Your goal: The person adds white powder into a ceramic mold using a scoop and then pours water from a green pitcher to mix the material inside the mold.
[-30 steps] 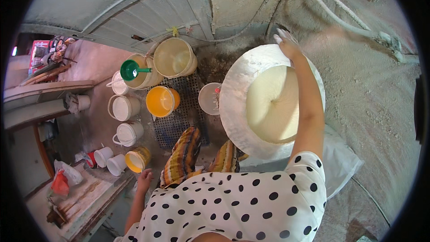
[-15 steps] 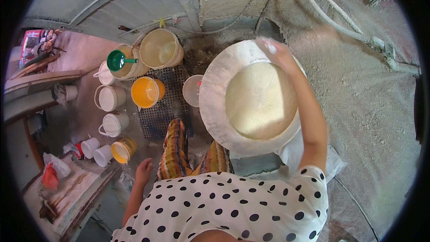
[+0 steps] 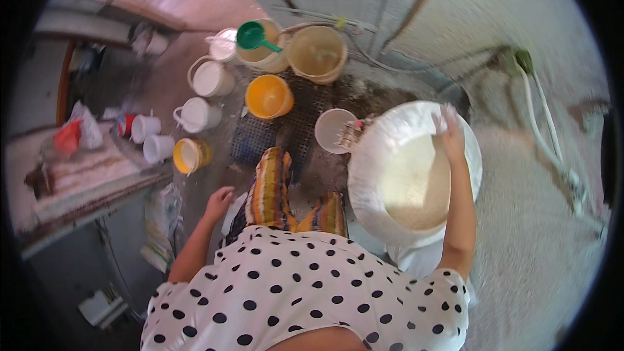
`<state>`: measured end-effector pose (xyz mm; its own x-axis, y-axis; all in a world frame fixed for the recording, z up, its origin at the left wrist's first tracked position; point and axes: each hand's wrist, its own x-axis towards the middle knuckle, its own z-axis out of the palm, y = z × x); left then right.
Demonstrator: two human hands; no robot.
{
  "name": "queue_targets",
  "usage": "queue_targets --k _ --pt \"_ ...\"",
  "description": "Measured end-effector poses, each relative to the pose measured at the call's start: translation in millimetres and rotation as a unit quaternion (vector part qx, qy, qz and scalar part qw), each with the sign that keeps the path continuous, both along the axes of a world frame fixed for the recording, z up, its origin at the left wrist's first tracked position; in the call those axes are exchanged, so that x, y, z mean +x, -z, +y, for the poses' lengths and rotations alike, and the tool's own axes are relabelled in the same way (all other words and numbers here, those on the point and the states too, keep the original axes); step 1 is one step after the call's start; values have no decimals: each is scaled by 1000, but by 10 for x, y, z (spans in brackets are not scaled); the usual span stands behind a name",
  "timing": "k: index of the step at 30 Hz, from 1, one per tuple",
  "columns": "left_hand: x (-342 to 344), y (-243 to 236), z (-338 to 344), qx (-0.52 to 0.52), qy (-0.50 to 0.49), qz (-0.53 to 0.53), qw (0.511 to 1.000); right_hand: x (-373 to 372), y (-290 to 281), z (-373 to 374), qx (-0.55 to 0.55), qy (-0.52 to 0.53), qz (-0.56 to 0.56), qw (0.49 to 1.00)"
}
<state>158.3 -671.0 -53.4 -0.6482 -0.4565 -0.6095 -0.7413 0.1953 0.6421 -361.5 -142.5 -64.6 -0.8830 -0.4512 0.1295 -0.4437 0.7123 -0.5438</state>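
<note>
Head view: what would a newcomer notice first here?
First, the wide white round basin of pale creamy mass at centre right, with the right hand on its far rim. Next, the cluster of buckets and mugs at upper left: an orange plastic bucket and a green plastic scoop on a beige one. The left hand hangs open, low at left.

Right hand (image 3: 450, 131) on far rim of wide white basin (image 3: 370, 156), left hand (image 3: 219, 202) hanging free
</note>
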Motion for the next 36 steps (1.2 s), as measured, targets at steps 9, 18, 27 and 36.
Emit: queue_targets --k 9,18,27,36 --pt "-1876 1486 -1547 69 -54 -10 996 544 -485 -987 84 38 -53 994" --pt "-4408 3797 -2549 149 -145 -34 978 1809 289 -1460 156 329 53 930" --pt "-5558 4732 -2464 408 -428 4 807 1943 724 -1547 250 449 134 847" --pt "-4917 4222 -3257 544 -448 176 687 1825 743 -1750 372 529 130 752"
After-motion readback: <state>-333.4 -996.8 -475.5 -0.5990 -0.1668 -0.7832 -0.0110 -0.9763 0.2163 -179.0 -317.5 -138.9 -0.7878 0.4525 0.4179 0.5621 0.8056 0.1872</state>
